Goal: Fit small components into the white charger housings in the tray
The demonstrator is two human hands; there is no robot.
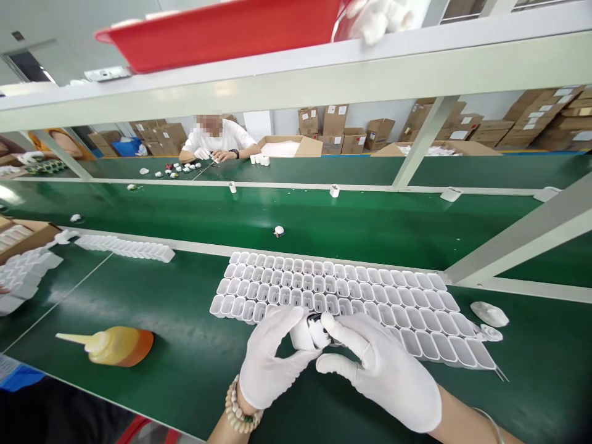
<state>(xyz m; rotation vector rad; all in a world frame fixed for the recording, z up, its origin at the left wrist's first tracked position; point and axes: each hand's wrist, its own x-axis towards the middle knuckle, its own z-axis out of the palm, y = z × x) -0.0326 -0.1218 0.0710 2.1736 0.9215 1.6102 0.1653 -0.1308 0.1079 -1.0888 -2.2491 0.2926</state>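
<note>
My left hand (pixel 275 354), in a white glove with a bead bracelet at the wrist, is closed around a small white plastic housing (pixel 301 335). Against its opening sits a rounded white part with a black edge (pixel 318 330). The gloved fingers of my right hand (pixel 370 361) are at that part, with the index fingertip on its edge; its far side is hidden. Just beyond both hands stand several rows of open-topped white housings (pixel 319 283), some with small dark pieces inside.
A yellow squeeze bottle (pixel 119 346) lies at left. White disc-shaped pieces (pixel 490 314) and thin metal tweezers (pixel 501 374) are at right. A green belt (pixel 370 222) carries a small white part (pixel 279 231). A shelf post (pixel 522 231) slants at right. A person (pixel 219 139) sits opposite.
</note>
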